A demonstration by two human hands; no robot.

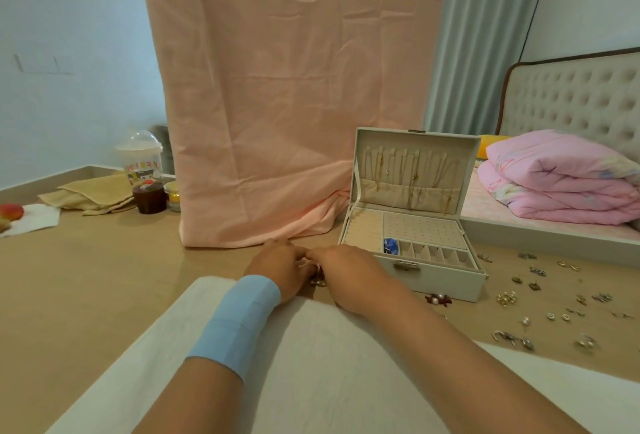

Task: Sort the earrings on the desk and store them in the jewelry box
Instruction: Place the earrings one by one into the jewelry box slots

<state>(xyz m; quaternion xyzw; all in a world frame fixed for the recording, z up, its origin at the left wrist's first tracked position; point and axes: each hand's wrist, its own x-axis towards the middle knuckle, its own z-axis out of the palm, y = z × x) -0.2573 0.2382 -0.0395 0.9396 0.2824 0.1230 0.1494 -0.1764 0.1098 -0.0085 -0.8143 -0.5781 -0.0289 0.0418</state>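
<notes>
Gold glints from a small earring point(318, 282) on the desk point(104, 278) between your hands, just left of the open jewelry box point(446, 279). Your left hand point(280, 265) and right hand point(348, 271) meet fingertip to fingertip over it; I cannot tell whether either grip holds it. Loose earrings point(540, 295) lie scattered to the right of the box.
</notes>
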